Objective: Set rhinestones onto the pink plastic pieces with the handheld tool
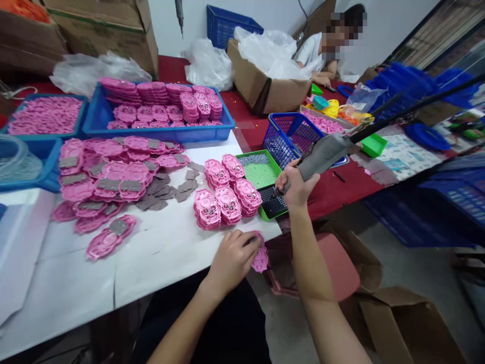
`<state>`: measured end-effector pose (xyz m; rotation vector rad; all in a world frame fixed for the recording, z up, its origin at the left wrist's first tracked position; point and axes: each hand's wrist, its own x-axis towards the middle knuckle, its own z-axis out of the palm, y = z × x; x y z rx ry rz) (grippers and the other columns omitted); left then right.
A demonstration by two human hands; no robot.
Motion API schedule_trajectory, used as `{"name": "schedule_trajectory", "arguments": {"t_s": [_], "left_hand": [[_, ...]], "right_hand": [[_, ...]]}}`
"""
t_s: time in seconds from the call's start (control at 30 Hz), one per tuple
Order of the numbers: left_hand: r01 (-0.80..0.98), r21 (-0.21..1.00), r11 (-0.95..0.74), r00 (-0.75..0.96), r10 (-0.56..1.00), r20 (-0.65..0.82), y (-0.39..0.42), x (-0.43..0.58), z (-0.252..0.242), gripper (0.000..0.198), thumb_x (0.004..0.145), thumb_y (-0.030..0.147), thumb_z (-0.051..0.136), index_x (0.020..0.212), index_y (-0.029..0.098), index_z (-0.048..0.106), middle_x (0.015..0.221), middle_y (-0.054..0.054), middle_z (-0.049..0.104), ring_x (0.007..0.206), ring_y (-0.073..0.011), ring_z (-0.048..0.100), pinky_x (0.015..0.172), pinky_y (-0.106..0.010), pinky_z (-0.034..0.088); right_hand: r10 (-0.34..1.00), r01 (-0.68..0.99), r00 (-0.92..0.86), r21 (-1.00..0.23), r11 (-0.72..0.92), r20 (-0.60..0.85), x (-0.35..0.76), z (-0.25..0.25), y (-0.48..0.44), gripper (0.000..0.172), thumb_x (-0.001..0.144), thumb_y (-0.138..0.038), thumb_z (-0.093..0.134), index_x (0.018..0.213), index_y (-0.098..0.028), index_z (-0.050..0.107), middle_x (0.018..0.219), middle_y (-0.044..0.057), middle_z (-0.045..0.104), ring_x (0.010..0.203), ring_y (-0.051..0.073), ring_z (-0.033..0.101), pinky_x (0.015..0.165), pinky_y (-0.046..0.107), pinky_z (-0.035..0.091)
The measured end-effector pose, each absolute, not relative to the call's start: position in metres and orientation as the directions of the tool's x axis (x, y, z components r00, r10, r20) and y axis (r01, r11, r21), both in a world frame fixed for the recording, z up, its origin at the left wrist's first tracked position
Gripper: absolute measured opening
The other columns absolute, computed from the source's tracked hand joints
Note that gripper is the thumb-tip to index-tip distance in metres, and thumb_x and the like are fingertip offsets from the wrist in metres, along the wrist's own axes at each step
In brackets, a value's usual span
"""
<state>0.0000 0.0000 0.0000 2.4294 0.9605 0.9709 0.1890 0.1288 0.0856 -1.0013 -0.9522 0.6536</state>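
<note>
My left hand [235,255] grips a pink plastic part [260,259] at the front edge of the white-covered table, its fingers closed over the part's upper end. In my right hand [297,184] is a grey electric screwdriver [322,156], slanting down over a black grid tray [273,201] in a green tray [267,216]. The driver's tip is hard to make out. Just behind my left hand stand stacks of pink parts [229,205] with shiny metal pieces on top. The green tray's other half holds small screws [254,160].
Left lies a heap of pink parts with grey plates [121,177], near loose grey plates [161,192]. A blue crate [159,132] of stacked parts stands behind. A blue basket [288,134] is beyond the green tray; a pink stool [337,268] stands below right. Another person [312,53] sits at the far end.
</note>
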Motion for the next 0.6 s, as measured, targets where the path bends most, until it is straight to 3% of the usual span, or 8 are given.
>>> {"name": "schedule_trajectory", "arguments": {"t_s": [0.27, 0.43, 0.6], "left_hand": [[0.464, 0.617, -0.636, 0.504, 0.762, 0.407, 0.001, 0.002, 0.000, 0.026, 0.103, 0.026, 0.066, 0.128, 0.019, 0.064, 0.112, -0.006, 0.080, 0.089, -0.0241, 0.067, 0.077, -0.039, 0.048], [0.471, 0.605, -0.643, 0.503, 0.758, 0.415, -0.001, 0.002, -0.001, 0.028, 0.103, 0.027, 0.066, 0.130, 0.019, 0.064, 0.107, -0.004, 0.080, 0.087, -0.0233, 0.066, 0.075, -0.039, 0.045], [0.488, 0.580, -0.652, 0.493, 0.754, 0.433, -0.002, 0.001, 0.001, 0.029, 0.104, 0.027, 0.065, 0.131, 0.019, 0.065, 0.098, -0.005, 0.078, 0.084, -0.0231, 0.066, 0.074, -0.038, 0.044]], "right_hand": [[0.746, -0.034, 0.533, -0.871, 0.490, 0.399, 0.184, 0.106, 0.098, 0.019, 0.078, -0.037, 0.067, 0.077, -0.025, 0.053, 0.042, -0.013, 0.040, 0.030, 0.008, 0.035, 0.035, 0.024, 0.030], [0.822, -0.056, 0.271, -0.844, 0.534, 0.501, 0.167, 0.108, 0.039, 0.014, 0.084, -0.033, 0.070, 0.088, -0.027, 0.058, 0.046, -0.012, 0.043, 0.029, 0.009, 0.032, 0.034, 0.026, 0.034], [0.866, -0.129, 0.243, -0.870, 0.475, 0.437, 0.156, 0.092, 0.018, 0.008, 0.086, -0.026, 0.066, 0.090, -0.025, 0.059, 0.047, -0.012, 0.045, 0.032, 0.009, 0.037, 0.036, 0.024, 0.038]]}}
